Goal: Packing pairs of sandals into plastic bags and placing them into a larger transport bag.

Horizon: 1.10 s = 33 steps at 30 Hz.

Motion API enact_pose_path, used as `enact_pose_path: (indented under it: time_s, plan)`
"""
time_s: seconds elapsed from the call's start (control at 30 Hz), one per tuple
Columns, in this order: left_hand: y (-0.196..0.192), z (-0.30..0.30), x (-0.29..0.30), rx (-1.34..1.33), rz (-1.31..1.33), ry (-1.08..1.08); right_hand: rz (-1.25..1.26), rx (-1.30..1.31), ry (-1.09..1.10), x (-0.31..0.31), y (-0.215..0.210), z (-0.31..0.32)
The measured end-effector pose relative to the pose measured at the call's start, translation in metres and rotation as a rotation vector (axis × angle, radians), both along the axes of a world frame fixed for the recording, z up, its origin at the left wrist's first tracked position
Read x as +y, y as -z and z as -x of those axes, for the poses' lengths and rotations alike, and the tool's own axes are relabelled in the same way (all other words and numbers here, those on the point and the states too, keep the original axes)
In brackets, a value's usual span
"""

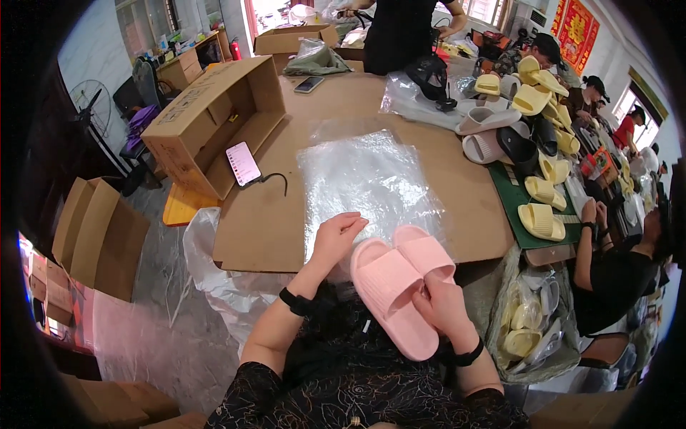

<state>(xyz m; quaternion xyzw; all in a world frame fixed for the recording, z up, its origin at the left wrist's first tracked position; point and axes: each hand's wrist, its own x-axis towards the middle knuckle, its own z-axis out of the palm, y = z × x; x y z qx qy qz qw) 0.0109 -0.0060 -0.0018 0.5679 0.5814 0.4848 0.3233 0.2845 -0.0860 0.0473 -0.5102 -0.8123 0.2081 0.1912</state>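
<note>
Your right hand (444, 309) is curled around the pair of pink slide sandals (400, 282), gripping them near the heel end. The two sandals are stacked side by side, soles together, and they sit just over the near edge of the table, above your lap. Your left hand (336, 238) is partly open, fingers bent, and its fingertips (355, 220) rest on the near edge of the clear plastic bag (368, 179). I can't tell if it has pinched the bag yet.

The bag lies flat on the cardboard sheet (264, 214) that covers the table, right in front of the sandals' toes.

To do this bit well, keep the two sandals pressed tight together so they stay as one neat block. Rub the top layer of the bag mouth with your left fingers until it lifts off the bottom layer. Hold that flap up high. Point the toes straight at the opening, not sideways. The bag is thin and slippery, so go slow or it may bunch up.

A phone (243, 163) leans by the open cardboard box (214, 121) on your left. Yellow and grey sandals (536, 143) are piled on your right, where other people sit.
</note>
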Motion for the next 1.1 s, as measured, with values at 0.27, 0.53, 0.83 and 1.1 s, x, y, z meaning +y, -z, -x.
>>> enact_pose_path:
  time_s: [0.27, 0.53, 0.83, 1.1]
  plan:
    - [-0.042, -0.017, -0.019, 0.473, -0.448, 0.247, -0.036, -0.103, -0.024, 0.013, 0.000, 0.012]
    - [-0.065, -0.037, -0.040, 0.106, -0.343, 0.575, -0.233, 0.107, 0.036, 0.073, 0.039, 0.041]
    - [-0.070, -0.024, -0.057, 0.193, -0.321, 0.611, -0.446, 0.337, 0.079, 0.117, 0.042, 0.066]
    - [-0.022, 0.016, -0.028, 0.296, -0.252, 0.068, 0.523, 0.493, -0.569, 0.017, -0.070, 0.012]
